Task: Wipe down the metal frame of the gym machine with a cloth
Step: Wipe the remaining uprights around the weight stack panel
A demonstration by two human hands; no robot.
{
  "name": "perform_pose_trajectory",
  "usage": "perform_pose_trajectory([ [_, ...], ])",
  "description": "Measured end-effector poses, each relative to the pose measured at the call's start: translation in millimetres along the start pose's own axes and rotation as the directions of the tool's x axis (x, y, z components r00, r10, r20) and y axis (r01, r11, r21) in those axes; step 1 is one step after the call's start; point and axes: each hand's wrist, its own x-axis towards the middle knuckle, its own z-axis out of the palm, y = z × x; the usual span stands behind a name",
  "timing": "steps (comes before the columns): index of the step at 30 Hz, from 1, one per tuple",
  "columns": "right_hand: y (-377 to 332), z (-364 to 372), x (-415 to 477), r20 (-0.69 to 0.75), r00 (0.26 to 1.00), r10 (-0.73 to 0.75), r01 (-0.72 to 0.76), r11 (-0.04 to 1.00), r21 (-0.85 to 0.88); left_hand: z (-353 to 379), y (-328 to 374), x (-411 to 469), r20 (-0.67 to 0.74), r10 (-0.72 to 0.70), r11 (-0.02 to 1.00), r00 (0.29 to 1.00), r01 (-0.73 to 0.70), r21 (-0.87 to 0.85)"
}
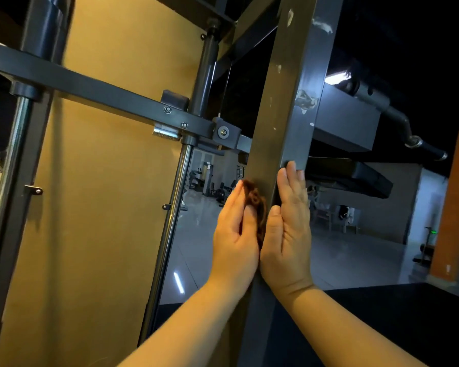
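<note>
A dark grey square metal upright [284,102] of the gym machine runs from top to bottom in the middle of the view, with pale scuff marks on it. My left hand [235,234] holds a bunched dark brown cloth [256,202] against the upright's left face. My right hand [289,223] lies flat with straight fingers on the upright's right edge, fingertips pointing up. The two hands touch at the wrists across the post.
A grey crossbar [104,94] with bolts meets the upright at left. Chrome guide rods [170,229] run beside a tan panel [104,194]. Behind stand other gym machines [212,184], a glossy floor, a padded bench [353,178] and an orange wall [456,207].
</note>
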Motion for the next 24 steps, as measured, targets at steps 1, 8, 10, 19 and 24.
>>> perform_pose_trajectory([
  [1, 0, 0, 0, 0.0, 1.0, 0.006, -0.006, 1.0, -0.005, 4, 8, 16, 0.024, 0.022, 0.999, 0.999, -0.021, -0.024],
  [8, -14, -8, 7, 0.08, 0.993, 0.082, -0.082, 0.997, -0.007, -9, -15, -26, 0.052, 0.075, 0.997, 0.996, -0.074, -0.013],
  [10, -19, -12, 26, 0.081, 0.995, 0.06, -0.056, 0.997, -0.05, -6, -11, -16, 0.045, 0.031, 1.0, 0.998, -0.031, -0.003],
  [19, -12, -9, 57, -0.001, 0.999, 0.055, -0.055, 0.998, 0.04, 18, 30, 86, 0.152, 0.166, 0.986, 0.974, -0.159, -0.057],
  [24, -10, -6, 59, -0.043, 0.997, 0.071, -0.069, 0.997, 0.038, 12, 17, 60, 0.138, 0.214, 0.977, 0.967, -0.214, -0.015],
])
